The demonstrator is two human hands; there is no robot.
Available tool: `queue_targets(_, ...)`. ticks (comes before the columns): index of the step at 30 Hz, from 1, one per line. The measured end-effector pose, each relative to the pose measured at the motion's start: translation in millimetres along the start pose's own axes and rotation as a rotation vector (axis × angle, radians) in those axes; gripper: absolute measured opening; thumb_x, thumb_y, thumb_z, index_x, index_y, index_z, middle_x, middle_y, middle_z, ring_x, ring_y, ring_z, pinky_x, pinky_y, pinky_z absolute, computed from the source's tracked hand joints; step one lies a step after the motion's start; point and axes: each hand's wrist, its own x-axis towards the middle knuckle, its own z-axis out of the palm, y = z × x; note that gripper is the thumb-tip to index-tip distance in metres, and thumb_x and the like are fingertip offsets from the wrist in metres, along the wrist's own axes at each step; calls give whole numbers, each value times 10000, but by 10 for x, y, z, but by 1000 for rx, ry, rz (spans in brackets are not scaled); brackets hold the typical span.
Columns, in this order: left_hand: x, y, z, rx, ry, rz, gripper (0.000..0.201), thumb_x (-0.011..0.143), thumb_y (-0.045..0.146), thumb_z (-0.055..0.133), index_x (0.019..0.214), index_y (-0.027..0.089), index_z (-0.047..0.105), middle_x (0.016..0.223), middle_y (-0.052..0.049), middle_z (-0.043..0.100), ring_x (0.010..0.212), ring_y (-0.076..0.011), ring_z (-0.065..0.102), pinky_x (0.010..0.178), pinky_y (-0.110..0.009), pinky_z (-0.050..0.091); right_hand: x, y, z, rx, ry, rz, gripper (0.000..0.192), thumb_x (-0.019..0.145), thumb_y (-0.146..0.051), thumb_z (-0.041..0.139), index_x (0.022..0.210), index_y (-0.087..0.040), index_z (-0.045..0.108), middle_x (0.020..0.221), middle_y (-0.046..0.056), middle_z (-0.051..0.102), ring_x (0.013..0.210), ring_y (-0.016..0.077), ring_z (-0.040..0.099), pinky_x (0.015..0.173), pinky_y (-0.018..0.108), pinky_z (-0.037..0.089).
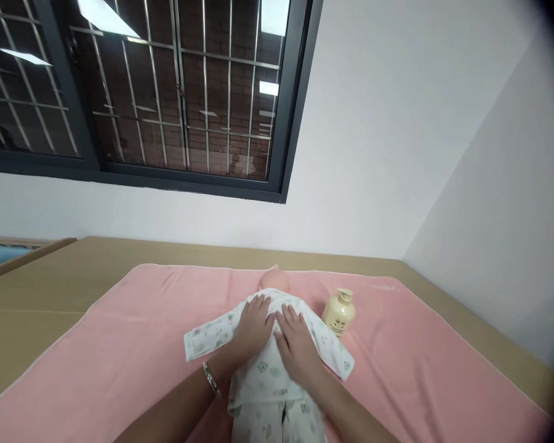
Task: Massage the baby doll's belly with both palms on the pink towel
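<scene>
A baby doll [275, 280] lies on a pink sheet, its head toward the wall. It wears a white patterned long-sleeved top [268, 364] and matching trousers [257, 423]. My left hand [255, 326] rests flat on the left side of the doll's upper body, fingers stretched out. On the right side of it lies my right hand [298, 344], also flat with fingers spread a little. The thumbs are close together near the middle. Both sleeves of the top stretch outward to the sides. Neither hand grips anything.
A cream pump bottle [340, 312] stands beside the doll's right-hand sleeve. The pink sheet [157, 332] covers much of a wooden table [50, 289]. Behind it are a white wall [351, 154] and a dark-framed barred window [180, 92]. A wooden-edged box with something blue [2, 253] is at far left.
</scene>
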Motion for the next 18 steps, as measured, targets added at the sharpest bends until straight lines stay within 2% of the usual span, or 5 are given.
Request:
queue_targets(5, -36, 50, -42, -57, 11, -35, 451, 944, 344, 399, 1321, 139, 537, 1407, -146, 527, 1340, -292, 443, 1120, -510, 342, 275, 138, -142, 52, 99, 174, 549, 997, -371, 328, 1466, -90, 384, 1551, 151, 266, 1460, 278, 199, 1188, 494, 198)
queue_targets(8, -27, 48, -92, -144, 32, -85, 430, 946, 328, 381, 1285, 135, 562, 1369, -136, 564, 1308, -267, 482, 1122, -484, 359, 247, 41, -85, 55, 175, 114, 547, 979, -325, 356, 1475, -97, 367, 1568, 130, 231, 1470, 259, 169, 1198, 473, 182)
queue_targets(11, -1, 68, -177, -245, 35, -110, 420, 941, 300, 366, 1264, 132, 575, 1335, -127, 593, 1269, -242, 518, 1117, -458, 381, 177, -51, -7, 75, 134, 54, 505, 964, -280, 362, 1437, -123, 440, 1549, 107, 288, 1463, 263, 196, 1200, 500, 164)
queue_targets(16, 4, 118, -294, -325, 3, -135, 399, 898, 294, 437, 1219, 134, 611, 1294, -128, 622, 1234, -254, 553, 1108, -462, 398, 103, -47, 6, 117, 248, 95, 511, 949, -285, 393, 1430, -124, 449, 1552, 107, 279, 1462, 266, 200, 1192, 510, 205)
queue_targets(18, -10, 177, -337, -360, 3, -155, 385, 888, 283, 448, 1199, 141, 625, 1279, -122, 633, 1222, -256, 563, 1097, -470, 412, 89, -32, 9, 141, 235, 100, 505, 944, -281, 393, 1419, -127, 467, 1544, 100, 300, 1456, 264, 221, 1191, 513, 212)
